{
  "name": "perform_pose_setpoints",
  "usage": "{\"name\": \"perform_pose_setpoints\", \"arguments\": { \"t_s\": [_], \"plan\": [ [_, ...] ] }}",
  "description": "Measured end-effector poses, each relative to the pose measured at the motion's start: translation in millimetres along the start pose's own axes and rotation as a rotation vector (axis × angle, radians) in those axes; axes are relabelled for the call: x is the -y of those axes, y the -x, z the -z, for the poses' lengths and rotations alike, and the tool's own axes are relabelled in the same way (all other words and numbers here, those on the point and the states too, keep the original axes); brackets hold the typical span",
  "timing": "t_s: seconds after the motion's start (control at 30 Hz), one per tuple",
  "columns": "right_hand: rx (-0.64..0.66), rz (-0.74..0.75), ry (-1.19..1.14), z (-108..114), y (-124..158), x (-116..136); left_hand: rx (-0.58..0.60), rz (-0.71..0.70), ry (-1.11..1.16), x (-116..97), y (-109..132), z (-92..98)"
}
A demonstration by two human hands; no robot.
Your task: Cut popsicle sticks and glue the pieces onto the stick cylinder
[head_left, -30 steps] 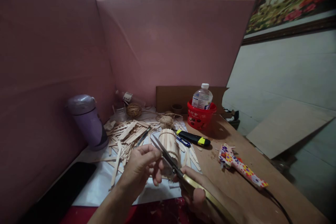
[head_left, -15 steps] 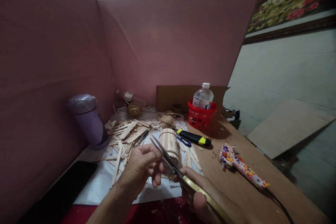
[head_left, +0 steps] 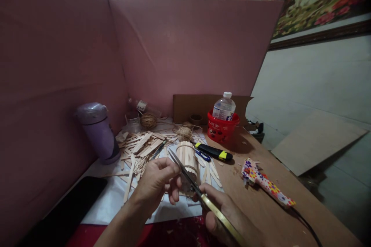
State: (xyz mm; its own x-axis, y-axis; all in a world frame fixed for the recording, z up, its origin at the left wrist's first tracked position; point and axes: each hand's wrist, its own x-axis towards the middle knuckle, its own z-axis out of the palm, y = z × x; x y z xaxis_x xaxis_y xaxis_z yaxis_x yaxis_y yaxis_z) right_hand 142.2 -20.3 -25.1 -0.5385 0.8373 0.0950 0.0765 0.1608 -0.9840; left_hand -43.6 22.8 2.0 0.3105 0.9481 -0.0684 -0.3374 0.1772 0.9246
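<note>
The right hand (head_left: 228, 218) has its fingers wrapped around the gold handles of the scissors (head_left: 193, 185). Their blades slant up and away over the white sheet (head_left: 116, 197) on the tabletop (head_left: 232, 173), just before the bundle of craft sticks (head_left: 188, 156). The left hand (head_left: 158, 181) pinches its fingers together against the blades. What they grip is too small to make out.

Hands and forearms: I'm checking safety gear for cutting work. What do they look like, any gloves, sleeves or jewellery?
Left hand and right hand are bare: no gloves or rings seen. The left forearm shows no sleeve, watch or bracelet up to the picture's edge. The scissors hide part of the right hand.
</note>
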Motion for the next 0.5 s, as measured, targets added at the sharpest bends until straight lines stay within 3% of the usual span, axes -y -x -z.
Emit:
{"name": "perform_pose_setpoints", "arguments": {
  "t_s": [0.2,0.5],
  "plan": [
    [0.021,-0.105,-0.095,-1.5,-1.9,0.2,-0.002,-0.01,0.017,0.3,0.4,-1.3],
    [-0.044,-0.063,-0.003,-3.9,-0.5,-3.3,-0.001,-0.026,0.035,1.5,1.3,-3.7]
  ]
}}
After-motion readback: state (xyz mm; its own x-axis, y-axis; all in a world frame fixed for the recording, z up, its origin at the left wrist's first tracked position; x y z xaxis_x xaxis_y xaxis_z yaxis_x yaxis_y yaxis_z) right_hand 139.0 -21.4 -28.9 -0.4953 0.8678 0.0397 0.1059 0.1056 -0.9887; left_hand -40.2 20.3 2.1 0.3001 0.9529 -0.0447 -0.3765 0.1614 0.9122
